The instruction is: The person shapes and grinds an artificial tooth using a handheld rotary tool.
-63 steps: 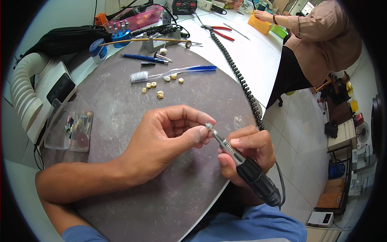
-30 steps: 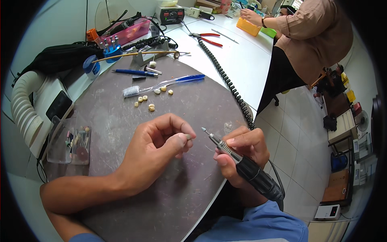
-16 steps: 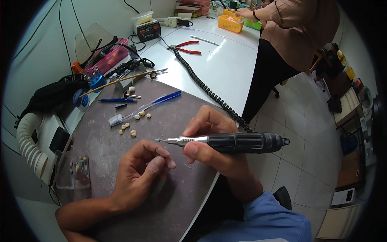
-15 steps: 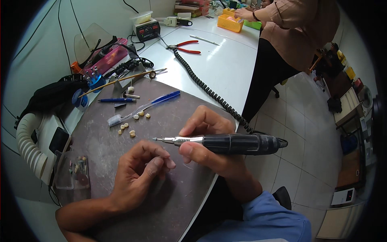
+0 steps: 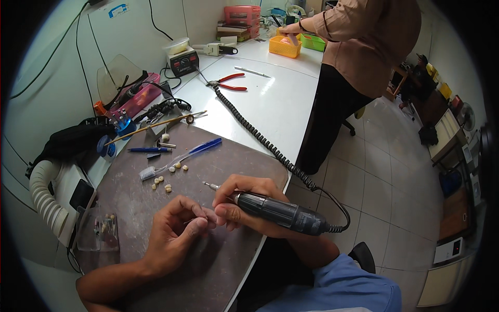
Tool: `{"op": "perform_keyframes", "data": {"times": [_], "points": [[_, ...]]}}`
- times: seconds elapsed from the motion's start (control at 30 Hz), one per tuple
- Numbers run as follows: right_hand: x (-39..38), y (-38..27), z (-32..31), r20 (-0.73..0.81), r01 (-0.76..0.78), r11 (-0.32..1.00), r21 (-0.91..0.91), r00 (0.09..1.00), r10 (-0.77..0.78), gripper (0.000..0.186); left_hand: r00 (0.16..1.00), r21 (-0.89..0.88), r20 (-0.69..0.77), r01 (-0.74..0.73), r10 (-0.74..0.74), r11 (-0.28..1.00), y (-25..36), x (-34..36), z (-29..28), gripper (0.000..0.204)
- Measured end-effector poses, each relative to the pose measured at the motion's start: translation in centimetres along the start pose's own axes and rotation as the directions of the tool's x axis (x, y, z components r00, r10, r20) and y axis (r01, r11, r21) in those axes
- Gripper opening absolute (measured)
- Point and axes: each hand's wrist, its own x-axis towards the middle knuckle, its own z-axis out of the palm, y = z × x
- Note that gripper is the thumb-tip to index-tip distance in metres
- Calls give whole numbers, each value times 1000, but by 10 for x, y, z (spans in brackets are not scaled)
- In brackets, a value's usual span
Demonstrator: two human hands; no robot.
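Observation:
My right hand (image 5: pixel 252 221) grips a black rotary handpiece (image 5: pixel 275 210), its thin metal tip pointing up and left over the mat. Close beside it, my left hand (image 5: pixel 174 229) is closed, with thumb and fingertips pinched together. Whatever sits in that pinch is too small or hidden to make out. The fingertips of both hands meet or nearly meet. Beyond them, several small cream tooth-shaped pieces (image 5: pixel 156 181) lie on the brown mat (image 5: pixel 132 208). A clear and blue toothbrush (image 5: pixel 183 157) rests just past these, near a blue pen (image 5: pixel 150 150).
The handpiece's coiled cord (image 5: pixel 249 125) runs to a black control box (image 5: pixel 184 63). Red-handled pliers (image 5: pixel 231 82) lie on the white table. At left are a ribbed white hose (image 5: pixel 44 192) and a clear box of burs (image 5: pixel 99 234). Another person (image 5: pixel 358 62) stands by a yellow basket (image 5: pixel 284 48).
My right hand has tilted the handpiece, its back end dropping and swinging nearer, and its fingers have come to the left hand's fingertips. The view has shifted slightly.

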Motion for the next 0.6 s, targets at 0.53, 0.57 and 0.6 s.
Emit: {"op": "perform_keyframes", "data": {"times": [0.53, 0.57, 0.6], "points": [[2, 1, 9, 17, 210, 879, -429, 974, -225, 21, 996, -19, -57, 74, -75, 997, 3, 1, -4, 8], [2, 1, 10, 16, 206, 882, -425, 975, -221, 21, 995, -20, -59, 79, -80, 997, 3, 0, -5, 8], [1, 1, 10, 20, 217, 871, -440, 972, -233, 21, 997, -2, -53, 59, -59, 998, 3, 0, -5, 7]]}}
